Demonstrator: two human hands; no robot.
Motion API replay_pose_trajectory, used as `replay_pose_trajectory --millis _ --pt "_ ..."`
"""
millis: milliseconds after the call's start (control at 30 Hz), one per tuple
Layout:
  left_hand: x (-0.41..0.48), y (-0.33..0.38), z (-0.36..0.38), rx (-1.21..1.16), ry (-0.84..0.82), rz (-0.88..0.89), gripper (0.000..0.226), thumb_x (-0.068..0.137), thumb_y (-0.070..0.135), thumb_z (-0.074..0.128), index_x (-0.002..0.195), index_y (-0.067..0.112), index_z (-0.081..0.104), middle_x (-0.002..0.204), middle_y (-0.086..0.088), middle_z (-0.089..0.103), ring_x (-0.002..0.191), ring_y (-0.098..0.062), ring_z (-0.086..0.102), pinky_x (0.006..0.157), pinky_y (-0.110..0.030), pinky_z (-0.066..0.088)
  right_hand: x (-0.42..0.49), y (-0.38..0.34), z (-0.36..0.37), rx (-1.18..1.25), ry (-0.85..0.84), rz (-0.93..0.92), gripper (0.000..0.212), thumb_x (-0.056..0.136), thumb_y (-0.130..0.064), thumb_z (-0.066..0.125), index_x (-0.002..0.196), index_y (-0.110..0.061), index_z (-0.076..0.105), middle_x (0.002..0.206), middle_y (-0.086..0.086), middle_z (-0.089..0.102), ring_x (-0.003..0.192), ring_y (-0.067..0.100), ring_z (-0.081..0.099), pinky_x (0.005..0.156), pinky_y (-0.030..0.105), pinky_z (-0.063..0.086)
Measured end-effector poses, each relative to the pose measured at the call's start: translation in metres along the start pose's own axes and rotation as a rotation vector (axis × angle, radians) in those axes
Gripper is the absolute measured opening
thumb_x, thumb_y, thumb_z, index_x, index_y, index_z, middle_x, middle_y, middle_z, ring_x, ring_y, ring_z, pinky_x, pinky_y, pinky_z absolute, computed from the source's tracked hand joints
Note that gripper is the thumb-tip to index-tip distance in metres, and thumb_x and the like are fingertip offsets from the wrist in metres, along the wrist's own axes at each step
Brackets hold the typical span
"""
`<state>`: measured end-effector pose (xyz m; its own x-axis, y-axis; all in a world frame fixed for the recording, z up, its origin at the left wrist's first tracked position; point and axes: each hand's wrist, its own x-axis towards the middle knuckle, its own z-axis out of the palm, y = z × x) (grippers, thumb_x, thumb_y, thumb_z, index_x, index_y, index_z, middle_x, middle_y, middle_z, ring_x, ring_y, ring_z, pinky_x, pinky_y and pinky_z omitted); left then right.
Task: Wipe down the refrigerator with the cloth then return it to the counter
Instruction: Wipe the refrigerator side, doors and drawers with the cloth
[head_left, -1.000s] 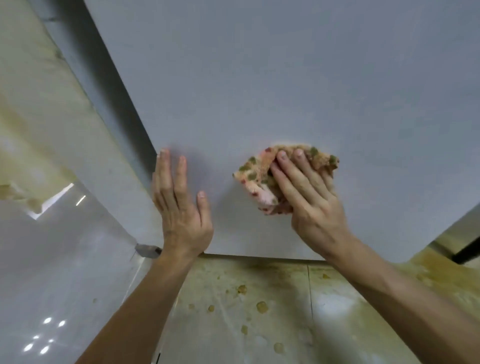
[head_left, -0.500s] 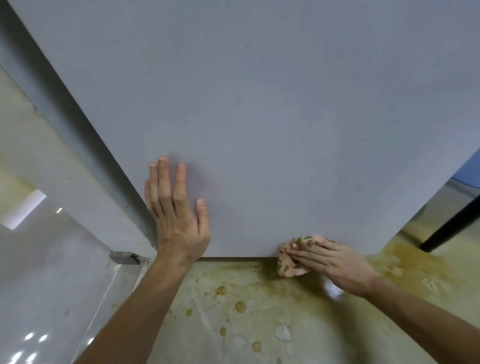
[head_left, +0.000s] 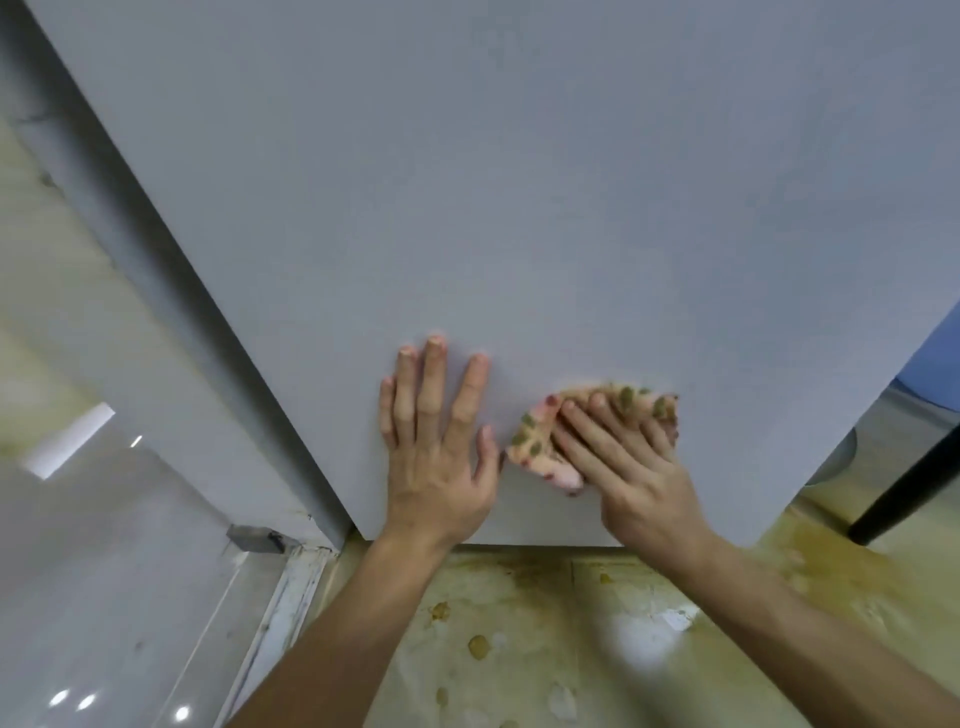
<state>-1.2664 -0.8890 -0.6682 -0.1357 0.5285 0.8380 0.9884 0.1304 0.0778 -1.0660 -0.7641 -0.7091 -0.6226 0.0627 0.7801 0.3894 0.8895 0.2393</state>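
Head view, sole camera; looks steeply down the front of the refrigerator (head_left: 519, 208) to the floor (head_left: 571, 623).

Left hand (head_left: 441, 457): flat on the grey panel near its bottom edge; fingers straight and slightly spread; grip wide, holds nothing; reads as a brace.

Right hand (head_left: 634, 467): just beside the left, thumb of the left close to the fabric; fingers laid out nearly straight over the cloth (head_left: 540, 447), pressing it to the panel; grip wide, a flat press rather than a clench; right thumb not visible, so whether it tucks under the fabric I cannot tell.

Cloth: pink-orange with green spots; bunched; on the lower part of the panel, a little above the bottom edge, right of centre; edges stick out past the fingertips and to the left of the palm.

Surroundings: floor below is yellow-stained with scattered spots; a small metal bracket (head_left: 254, 538) low at left by the refrigerator's corner; a dark leg (head_left: 904, 499) at right.

Progress, as judgement: the wiping step is in hand, low on the panel; the panel shows no visible marks, but how much of it has been covered cannot be read; the sides are not checked; the return to the table is not yet done, and no table is in view.
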Motion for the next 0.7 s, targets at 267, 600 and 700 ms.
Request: replay_pose_trajectory --millis 267,600,700 --pt "0.001 0.002 -0.005 -0.002 -0.003 -0.021 0.076 0.093 0.018 0.062 0.160 0.016 0.028 0.172 -0.011 0.009 0.163 -0.029 0.000 0.130 -0.054 0.010 -0.082 0.047 -0.017 -0.030 -0.618 -0.364 0.064 0.097 -0.020 0.039 0.161 -0.020 0.039 0.174 -0.013 0.016 0.158 0.005 0.019 0.130 0.028 0.001" --pt "0.023 0.040 0.005 -0.047 0.079 0.045 0.092 0.078 0.005 0.067 0.160 0.020 0.028 0.169 -0.012 0.017 0.163 -0.026 -0.001 0.131 -0.053 0.005 0.010 0.073 -0.072 0.159 0.122 0.288 0.093 0.085 0.014 0.038 0.166 -0.028 0.021 0.175 -0.010 0.011 0.162 0.022 0.009 0.130 0.054 0.014" --pt "0.028 0.056 0.010 -0.054 0.072 0.028 0.090 0.078 0.005 0.068 0.159 0.019 0.031 0.169 -0.013 0.017 0.163 -0.029 -0.005 0.130 -0.057 0.004 -0.016 0.061 -0.052 0.062 0.098 0.290 0.097 0.081 0.018 0.040 0.166 -0.025 0.023 0.175 -0.006 0.011 0.162 0.024 0.010 0.130 0.054 0.014"
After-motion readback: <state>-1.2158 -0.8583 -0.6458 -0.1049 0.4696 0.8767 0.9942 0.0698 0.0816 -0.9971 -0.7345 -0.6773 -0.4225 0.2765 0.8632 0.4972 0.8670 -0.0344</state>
